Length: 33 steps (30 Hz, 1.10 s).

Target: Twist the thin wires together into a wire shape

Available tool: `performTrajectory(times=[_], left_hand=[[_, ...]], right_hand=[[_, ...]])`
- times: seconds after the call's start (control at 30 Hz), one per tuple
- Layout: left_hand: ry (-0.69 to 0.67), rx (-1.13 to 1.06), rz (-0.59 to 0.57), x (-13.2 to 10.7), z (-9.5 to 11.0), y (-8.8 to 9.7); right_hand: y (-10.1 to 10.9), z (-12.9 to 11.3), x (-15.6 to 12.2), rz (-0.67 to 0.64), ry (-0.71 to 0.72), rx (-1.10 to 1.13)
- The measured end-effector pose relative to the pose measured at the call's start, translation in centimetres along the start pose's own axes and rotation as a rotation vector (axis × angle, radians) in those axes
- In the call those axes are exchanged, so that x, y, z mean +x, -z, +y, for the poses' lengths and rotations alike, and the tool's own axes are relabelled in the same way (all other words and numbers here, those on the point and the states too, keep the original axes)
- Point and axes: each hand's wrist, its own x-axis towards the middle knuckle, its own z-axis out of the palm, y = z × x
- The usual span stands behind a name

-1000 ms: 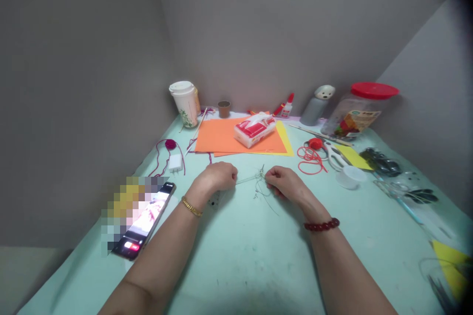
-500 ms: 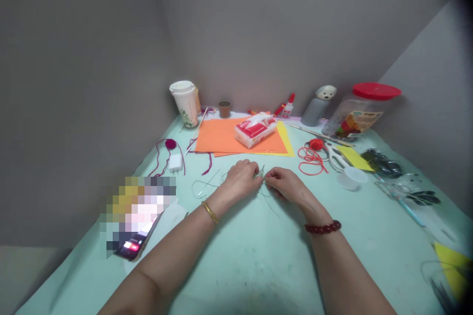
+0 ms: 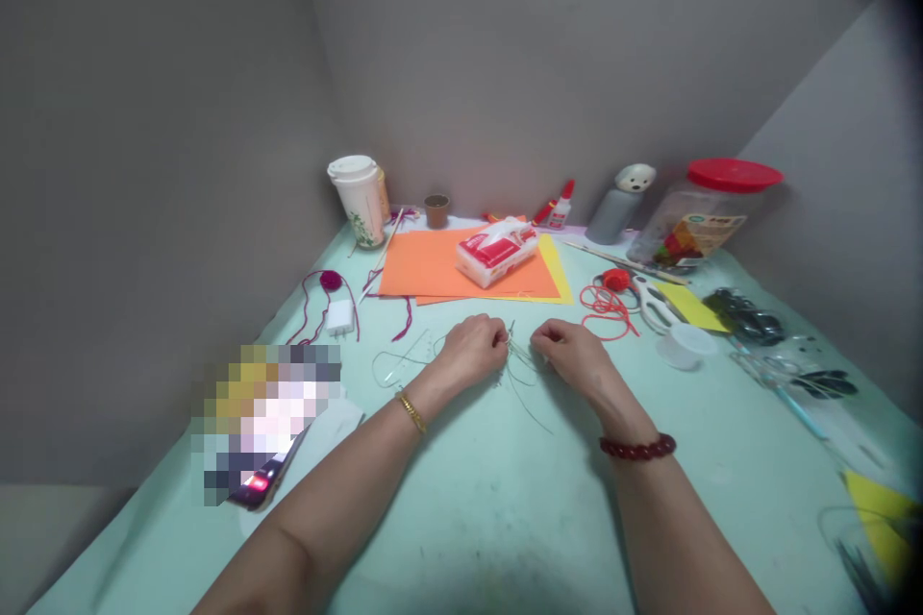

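Near the middle of the table, my left hand (image 3: pixel 476 349) is closed on a bundle of thin green thread (image 3: pixel 520 365), whose strands stick out past the fingertips and trail onto the tabletop. A small dark tip pokes up at the same spot; I cannot make out what it belongs to. To the right, my right hand (image 3: pixel 569 346) has its fingers pinched together beside the strands. Whether a strand is between those fingertips is too fine to see. A clear ruler-like piece (image 3: pixel 410 357) and a loop of thread lie left of my left hand.
Orange paper (image 3: pixel 418 264) with a tissue pack (image 3: pixel 497 252) on it lies ahead. Red cord (image 3: pixel 606 309), scissors (image 3: pixel 655 306) and a clear cup (image 3: pixel 686 346) are at right. A phone (image 3: pixel 270 480) and a white charger (image 3: pixel 339 317) lie left. A lidded cup (image 3: pixel 359 202) stands behind.
My right hand has moved a little to the right, away from my left hand, and a gap with strands now shows between them. My left hand stays nearly in place.
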Motion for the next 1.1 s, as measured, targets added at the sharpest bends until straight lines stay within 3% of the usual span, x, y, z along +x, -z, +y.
performTrajectory(times=[0.07,0.3,0.4,0.53,0.77,1.1], left_hand=[[0.003,-0.004,-0.015,0.0,0.0,0.1],[-0.023,-0.002,-0.079,0.2,-0.5,0.3],[-0.035,-0.005,-0.119,0.2,-0.5,0.7],[-0.01,-0.017,-0.174,0.2,-0.4,1.4],[0.084,-0.088,-0.053,0.8,-0.5,0.8],[0.181,-0.011,-0.072,0.7,0.8,0.2]], right_hand=[[-0.6,-0.3,0.1,0.078,0.028,0.033],[-3.0,-1.7,0.5,0.056,-0.048,-0.032],[-3.0,-1.6,0.7,0.052,-0.049,-0.039],[-2.5,-0.9,0.7,-0.036,-0.067,0.17],[-2.0,-0.8,0.5,-0.141,-0.18,0.333],[-2.6,-0.8,0.8,-0.049,-0.05,0.127]])
